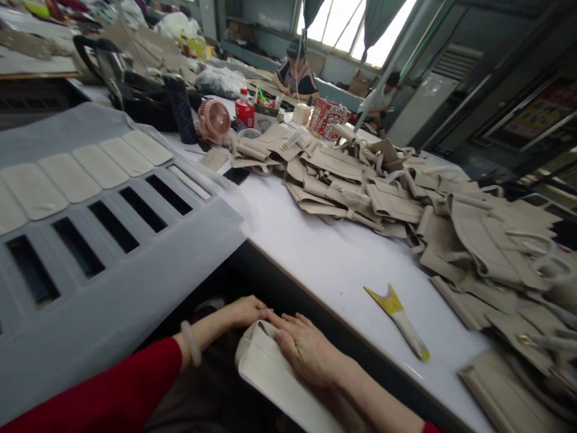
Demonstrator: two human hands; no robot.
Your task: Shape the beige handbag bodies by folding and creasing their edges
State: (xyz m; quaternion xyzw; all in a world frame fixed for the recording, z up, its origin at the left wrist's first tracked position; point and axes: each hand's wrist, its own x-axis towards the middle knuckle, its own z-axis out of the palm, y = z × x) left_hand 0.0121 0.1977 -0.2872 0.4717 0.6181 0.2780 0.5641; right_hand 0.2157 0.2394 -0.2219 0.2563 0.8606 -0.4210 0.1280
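Low in front of me, below the table edge, is a pale beige leather bag piece (282, 379), with a folded, rounded end toward the far side. My left hand (247, 311) is at that far end, its fingers bent together around the edge; the fingertips are partly hidden. Flat along the upper side of the piece lies my right hand (311, 352), fingers stretched forward, their tips close to the left hand. A yellow-and-white scraper-like tool (399, 322) with a notched end lies on the white tabletop (324, 252), to the right of both hands.
Beige bag parts (360, 174) with handles and gold fittings are heaped along the right. To the left, a grey sheet-covered slotted stand (180, 258) carries a row of pale panels (97, 165). A pink fan (214, 120) and red-labelled bottle (244, 110) stand farther back. A person (295, 78) sits beyond.
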